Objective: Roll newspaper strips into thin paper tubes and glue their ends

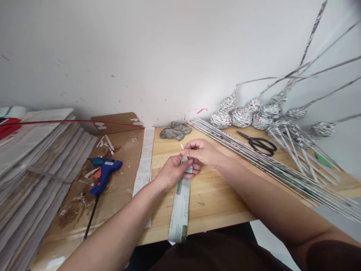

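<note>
Left hand (171,171) clamped on the newspaper strip (181,209), steadying it, we reckon; our right hand (205,153) pinches its far end.

No words can be read on the printed paper strip (179,212) or the label (109,163) of the glue gun (105,176).

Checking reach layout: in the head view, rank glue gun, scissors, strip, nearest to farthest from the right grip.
1. Strip: at the right grip, trailing toward the wearer.
2. Scissors: to the right, beyond the rods.
3. Glue gun: well left.
</note>
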The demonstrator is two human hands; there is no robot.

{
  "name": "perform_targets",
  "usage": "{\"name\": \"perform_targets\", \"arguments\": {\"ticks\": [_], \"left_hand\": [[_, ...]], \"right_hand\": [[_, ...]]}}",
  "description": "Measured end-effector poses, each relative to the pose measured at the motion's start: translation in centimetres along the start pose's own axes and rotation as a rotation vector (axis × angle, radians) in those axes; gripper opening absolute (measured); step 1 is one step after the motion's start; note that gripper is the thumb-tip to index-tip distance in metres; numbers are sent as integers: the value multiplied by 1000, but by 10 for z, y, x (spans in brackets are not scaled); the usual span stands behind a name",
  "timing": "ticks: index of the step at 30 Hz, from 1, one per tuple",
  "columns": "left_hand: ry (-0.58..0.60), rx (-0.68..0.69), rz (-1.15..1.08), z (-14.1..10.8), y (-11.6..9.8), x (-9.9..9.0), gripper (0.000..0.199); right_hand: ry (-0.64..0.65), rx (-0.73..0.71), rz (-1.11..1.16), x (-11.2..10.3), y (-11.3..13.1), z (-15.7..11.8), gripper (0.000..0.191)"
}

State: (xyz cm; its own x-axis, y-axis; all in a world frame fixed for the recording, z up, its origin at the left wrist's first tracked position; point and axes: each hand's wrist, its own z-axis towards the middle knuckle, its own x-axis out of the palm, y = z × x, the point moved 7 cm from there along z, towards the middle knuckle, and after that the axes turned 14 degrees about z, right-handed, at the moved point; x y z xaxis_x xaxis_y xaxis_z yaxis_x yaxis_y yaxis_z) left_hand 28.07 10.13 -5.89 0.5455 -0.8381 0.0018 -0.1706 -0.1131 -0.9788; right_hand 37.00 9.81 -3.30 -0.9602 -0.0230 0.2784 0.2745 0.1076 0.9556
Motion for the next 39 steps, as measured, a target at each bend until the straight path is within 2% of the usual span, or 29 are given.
{"name": "perform_targets", "arguments": {"ticks": [5,9,14,21,28,31,33,37,39], "left_hand": [[-7,-64,2,-2,5,-2,35],[12,-115,118,-4,10,-4,30],[93,-144,129,-9,4,-3,33],[-52,-42,-154,-6,-7,-10,35],[-85,-48,-35,-7,-1,-3,29],[-64,-54,-23,-6,0,1,30],[-49,-55,-29,-6,0,2,32],[-33,-76,-49,-6,1,2,35],[-23,-77,-51,-7,2,2,35]], "right_hand": [[-80,-86,32,-5,6,1,29],[-85,-68,6,-4,5,1,29],[-126,-105,-24,-6,12,-1,29],[-110,-86,51,-5,8,0,31],[-152,11,84,0,-3,-2,35],[-173,28,122,0,-4,-3,36],[-162,42,138,0,-5,-3,37],[-27,117,114,5,-5,-4,32],[-9,122,92,5,-2,-5,33]]}}
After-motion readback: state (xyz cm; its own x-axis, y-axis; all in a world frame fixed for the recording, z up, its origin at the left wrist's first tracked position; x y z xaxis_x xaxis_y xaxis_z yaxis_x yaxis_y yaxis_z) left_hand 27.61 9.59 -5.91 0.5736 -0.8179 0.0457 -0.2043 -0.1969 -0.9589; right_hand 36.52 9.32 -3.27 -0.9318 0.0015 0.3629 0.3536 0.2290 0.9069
